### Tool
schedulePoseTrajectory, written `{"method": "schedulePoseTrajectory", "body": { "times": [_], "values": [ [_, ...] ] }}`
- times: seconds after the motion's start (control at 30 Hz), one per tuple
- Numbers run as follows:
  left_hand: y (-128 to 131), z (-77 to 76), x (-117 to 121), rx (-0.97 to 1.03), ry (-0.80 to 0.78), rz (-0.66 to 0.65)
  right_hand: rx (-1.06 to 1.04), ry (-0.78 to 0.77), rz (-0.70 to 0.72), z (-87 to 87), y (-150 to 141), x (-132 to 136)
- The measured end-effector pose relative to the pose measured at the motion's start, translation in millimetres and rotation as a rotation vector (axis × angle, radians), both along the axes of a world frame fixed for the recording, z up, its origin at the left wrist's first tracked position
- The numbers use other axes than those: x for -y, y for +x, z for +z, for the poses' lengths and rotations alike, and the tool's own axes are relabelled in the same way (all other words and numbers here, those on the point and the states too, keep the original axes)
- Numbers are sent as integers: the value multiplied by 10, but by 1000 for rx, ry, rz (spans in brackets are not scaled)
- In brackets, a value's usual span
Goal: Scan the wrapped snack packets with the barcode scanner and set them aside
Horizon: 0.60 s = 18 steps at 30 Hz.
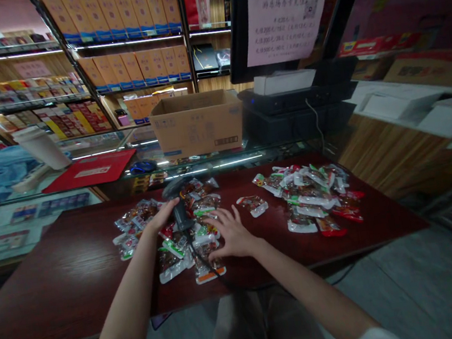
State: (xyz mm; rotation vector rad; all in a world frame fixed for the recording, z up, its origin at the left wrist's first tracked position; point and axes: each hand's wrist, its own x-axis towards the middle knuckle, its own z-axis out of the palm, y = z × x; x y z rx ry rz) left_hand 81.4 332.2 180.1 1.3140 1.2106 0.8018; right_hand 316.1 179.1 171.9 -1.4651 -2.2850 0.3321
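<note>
My left hand (pixel 164 216) is closed around the handle of a dark barcode scanner (pixel 178 204), whose head points away over a pile of small snack packets (pixel 185 237) in the middle of the dark red table (pixel 57 283). With its fingers spread, my right hand (pixel 230 233) lies flat on the right edge of that pile. One packet (pixel 253 205) lies alone just right of it. A second heap of packets (pixel 314 196) sits further right. The scanner's cable runs back toward me under my right wrist.
Behind the table stands a glass counter with an open cardboard box (pixel 196 123), a blue mouse (pixel 141 167) beside a red mat (pixel 91 170), a white cup (pixel 42 147) and a till with a monitor (pixel 295 92). Shelves of boxed goods line the back wall.
</note>
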Motion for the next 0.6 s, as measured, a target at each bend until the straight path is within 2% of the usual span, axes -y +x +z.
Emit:
{"method": "schedulePoseTrajectory", "body": {
  "times": [0.07, 0.17, 0.27, 0.47, 0.6],
  "values": [
    [17, -76, 42, 98, -88, 27, 9, -14, -22, -28, -2, -33],
    [67, -128, 79, 198, -113, 89, 26, -34, -104, -55, 98, -107],
    [137, -145, 78, 235, -123, 58, 47, -55, -155, -78, 236, -162],
    [388, -206, 94, 233, -66, 72, 73, 7, -251, -120, 469, -185],
    [564, -228, 159, 242, -36, 26, 83, 36, -331, -111, 609, -175]
  ]
}}
